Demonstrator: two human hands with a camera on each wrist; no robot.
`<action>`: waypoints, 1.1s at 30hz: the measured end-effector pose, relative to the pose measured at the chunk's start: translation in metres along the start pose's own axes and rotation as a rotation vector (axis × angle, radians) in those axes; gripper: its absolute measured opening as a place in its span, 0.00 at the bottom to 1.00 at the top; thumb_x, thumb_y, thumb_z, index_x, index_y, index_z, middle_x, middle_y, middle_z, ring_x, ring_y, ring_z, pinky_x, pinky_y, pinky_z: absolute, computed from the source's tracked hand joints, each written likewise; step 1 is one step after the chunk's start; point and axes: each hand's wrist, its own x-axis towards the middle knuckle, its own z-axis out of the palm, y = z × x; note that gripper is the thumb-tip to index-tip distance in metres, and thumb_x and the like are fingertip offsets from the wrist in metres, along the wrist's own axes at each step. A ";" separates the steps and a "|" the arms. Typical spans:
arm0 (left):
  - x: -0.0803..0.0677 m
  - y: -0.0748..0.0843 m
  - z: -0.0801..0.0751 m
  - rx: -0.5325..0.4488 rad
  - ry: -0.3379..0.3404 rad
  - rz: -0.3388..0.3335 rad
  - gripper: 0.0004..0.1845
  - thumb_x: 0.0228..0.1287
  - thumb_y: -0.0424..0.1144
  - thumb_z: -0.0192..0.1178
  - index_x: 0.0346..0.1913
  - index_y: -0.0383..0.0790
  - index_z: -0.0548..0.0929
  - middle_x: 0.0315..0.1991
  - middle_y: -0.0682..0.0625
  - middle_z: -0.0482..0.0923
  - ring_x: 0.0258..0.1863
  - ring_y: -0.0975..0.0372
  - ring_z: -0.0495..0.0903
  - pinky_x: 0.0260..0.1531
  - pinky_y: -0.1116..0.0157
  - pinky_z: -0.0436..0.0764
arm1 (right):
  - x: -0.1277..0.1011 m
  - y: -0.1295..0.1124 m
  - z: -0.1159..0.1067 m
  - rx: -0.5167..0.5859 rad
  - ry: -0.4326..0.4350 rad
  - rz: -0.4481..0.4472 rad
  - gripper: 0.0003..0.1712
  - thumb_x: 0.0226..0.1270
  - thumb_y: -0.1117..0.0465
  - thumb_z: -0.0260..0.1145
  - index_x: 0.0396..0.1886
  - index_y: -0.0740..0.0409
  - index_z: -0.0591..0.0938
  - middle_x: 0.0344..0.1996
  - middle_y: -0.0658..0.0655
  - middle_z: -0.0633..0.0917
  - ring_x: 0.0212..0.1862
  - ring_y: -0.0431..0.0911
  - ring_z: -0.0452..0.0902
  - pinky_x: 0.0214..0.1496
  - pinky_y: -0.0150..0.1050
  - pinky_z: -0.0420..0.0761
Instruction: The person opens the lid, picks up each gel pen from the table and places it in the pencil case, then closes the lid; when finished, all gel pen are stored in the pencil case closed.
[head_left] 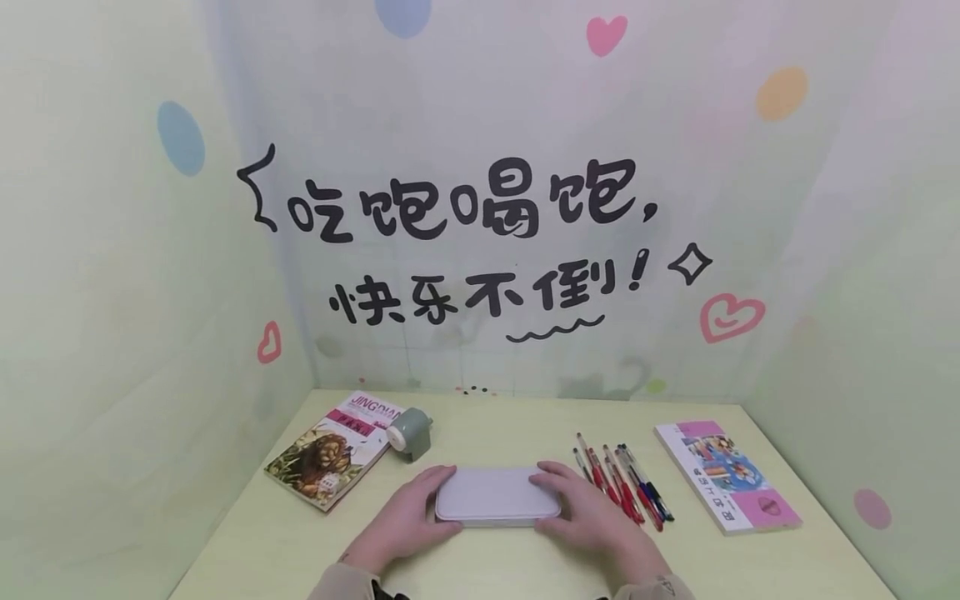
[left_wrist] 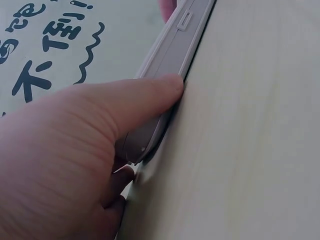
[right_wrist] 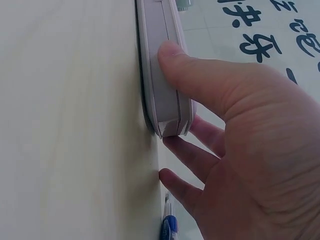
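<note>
A pale lilac pencil case (head_left: 498,495) with rounded corners lies closed, flat side up, at the near middle of the table. My left hand (head_left: 411,515) grips its left end. In the left wrist view the thumb (left_wrist: 150,97) presses the front side, with a small catch (left_wrist: 185,21) farther along. My right hand (head_left: 588,510) holds the opposite end. In the right wrist view its thumb (right_wrist: 180,65) lies against the front side, while other fingers (right_wrist: 192,155) reach around the end. The far fingertips of both hands touch the case's back corners in the head view.
Several red, black and blue pens (head_left: 628,493) lie in a loose group right of the case. Farther right is a pink and white book (head_left: 727,475). At the left, a grey-green pencil sharpener (head_left: 412,432) stands beside a lion-cover book (head_left: 333,454). Printed cloth walls (head_left: 480,358) enclose the table (head_left: 480,571).
</note>
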 end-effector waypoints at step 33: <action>0.003 -0.005 0.000 -0.163 0.022 -0.113 0.73 0.47 0.61 0.87 0.91 0.45 0.53 0.84 0.43 0.70 0.84 0.37 0.65 0.84 0.32 0.62 | 0.027 -0.006 0.018 0.505 0.566 0.169 0.11 0.81 0.62 0.69 0.53 0.62 0.78 0.55 0.63 0.92 0.63 0.54 0.90 0.72 0.41 0.88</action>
